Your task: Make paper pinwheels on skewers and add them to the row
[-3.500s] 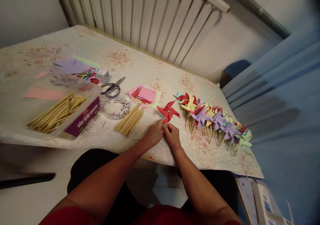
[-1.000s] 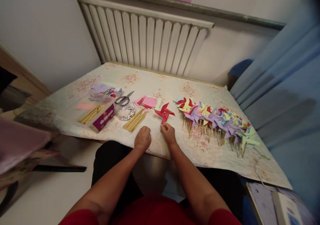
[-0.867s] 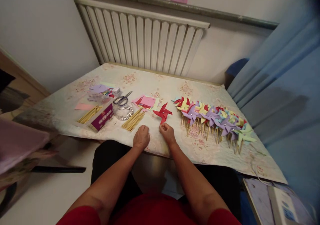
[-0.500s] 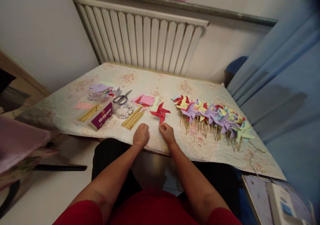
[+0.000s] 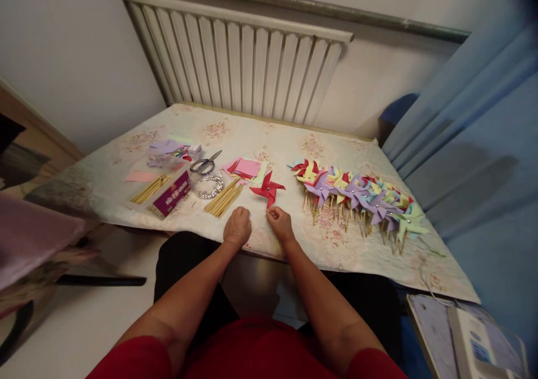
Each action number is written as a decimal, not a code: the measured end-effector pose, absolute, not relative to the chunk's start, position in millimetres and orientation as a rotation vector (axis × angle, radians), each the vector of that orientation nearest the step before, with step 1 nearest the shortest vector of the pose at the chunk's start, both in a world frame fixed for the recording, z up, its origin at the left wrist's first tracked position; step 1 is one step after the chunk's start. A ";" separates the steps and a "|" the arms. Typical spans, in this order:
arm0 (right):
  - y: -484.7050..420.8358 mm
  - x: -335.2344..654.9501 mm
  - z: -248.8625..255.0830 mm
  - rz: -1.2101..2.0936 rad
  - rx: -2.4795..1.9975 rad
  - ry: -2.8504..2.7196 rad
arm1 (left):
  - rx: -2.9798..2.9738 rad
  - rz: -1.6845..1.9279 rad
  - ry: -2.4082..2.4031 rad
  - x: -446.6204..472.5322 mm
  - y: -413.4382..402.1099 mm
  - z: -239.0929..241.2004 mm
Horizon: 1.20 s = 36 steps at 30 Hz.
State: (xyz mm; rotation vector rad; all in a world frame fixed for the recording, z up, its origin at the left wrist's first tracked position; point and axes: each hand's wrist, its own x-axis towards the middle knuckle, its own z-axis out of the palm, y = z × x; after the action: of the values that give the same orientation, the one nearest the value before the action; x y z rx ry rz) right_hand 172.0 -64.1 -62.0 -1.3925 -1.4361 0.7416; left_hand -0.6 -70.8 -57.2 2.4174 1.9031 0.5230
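Observation:
A red paper pinwheel [image 5: 267, 188] lies on the table [image 5: 260, 135], just beyond my hands. My right hand [image 5: 278, 223] is closed in a pinch at the lower end of its stick. My left hand [image 5: 237, 226] rests beside it as a loose fist on the tablecloth, a short gap from the right hand; nothing shows in it. A bundle of bamboo sticks [image 5: 222, 198] lies just left of the pinwheel.
A long row of finished pinwheels [image 5: 357, 197] lies at the right. Coloured paper squares [image 5: 246, 168], scissors [image 5: 205, 165], a round clear tub [image 5: 208, 185] and a clear box of sticks [image 5: 162, 185] are at the left. A radiator [image 5: 239, 59] stands behind.
My hands, joined at the pinwheel's stick 3.5 s ago, have come apart; the left hand now rests alone. The view pulled back and up. Little has moved in the last second.

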 end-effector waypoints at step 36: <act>-62.9 169.6 -66.2 0.702 -1.413 -1.461 | 2.420 0.578 1.896 -2.4 -72.1 -58.2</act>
State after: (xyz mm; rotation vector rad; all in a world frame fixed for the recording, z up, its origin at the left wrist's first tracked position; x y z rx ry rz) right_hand 169.6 -62.9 -66.2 -1.4131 -1.4614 0.7022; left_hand -2.4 -72.1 -58.2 2.4205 1.8962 0.5782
